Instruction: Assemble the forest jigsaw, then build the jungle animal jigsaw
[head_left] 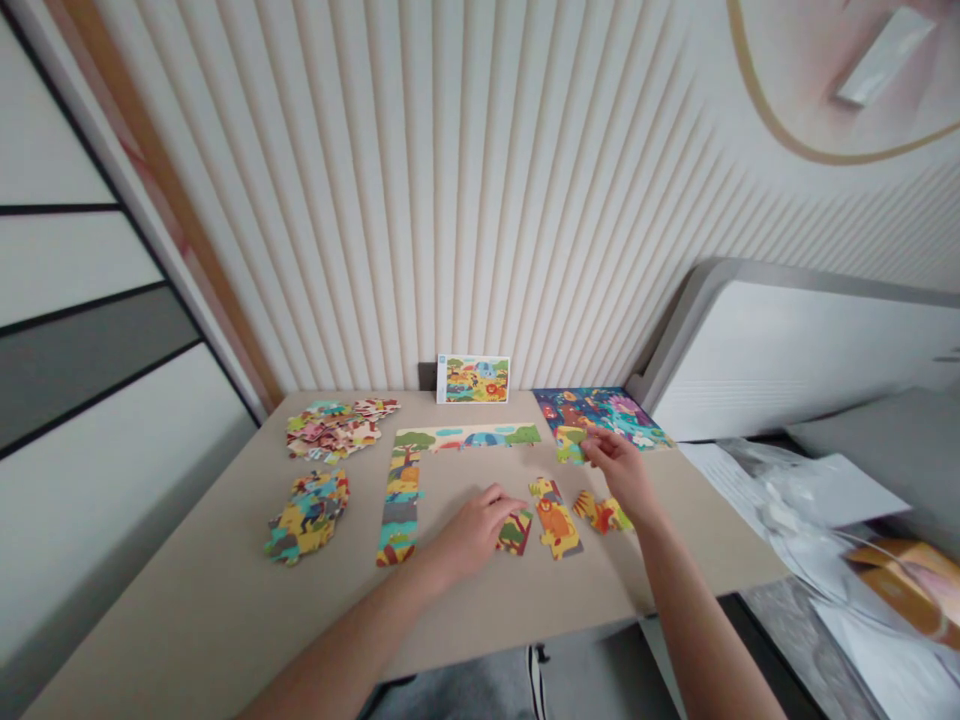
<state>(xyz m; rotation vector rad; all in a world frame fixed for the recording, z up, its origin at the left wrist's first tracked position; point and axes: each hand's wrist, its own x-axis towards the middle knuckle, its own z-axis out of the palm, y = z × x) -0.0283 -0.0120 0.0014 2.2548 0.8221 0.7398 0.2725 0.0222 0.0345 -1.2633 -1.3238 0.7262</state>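
Note:
My right hand [621, 470] pinches a green and yellow puzzle piece [570, 445] just above the table, near the front edge of the dark blue picture. My left hand [474, 530] rests on the table with its fingers stretched out, touching or nearly touching a puzzle section with a green tree [514, 533]. Right of it lies a joined section with a lion [557, 520]. Several yellow and red pieces [600, 512] sit beneath my right hand. An L-shaped puzzle border [401, 500] runs along the top and left side of the layout.
A heap of loose pieces [337, 428] lies at the back left, with another pile [309, 515] in front of it. The reference picture card [474, 380] leans against the ribbed wall. A dark blue picture [600, 412] lies at the back right of the table [337, 620].

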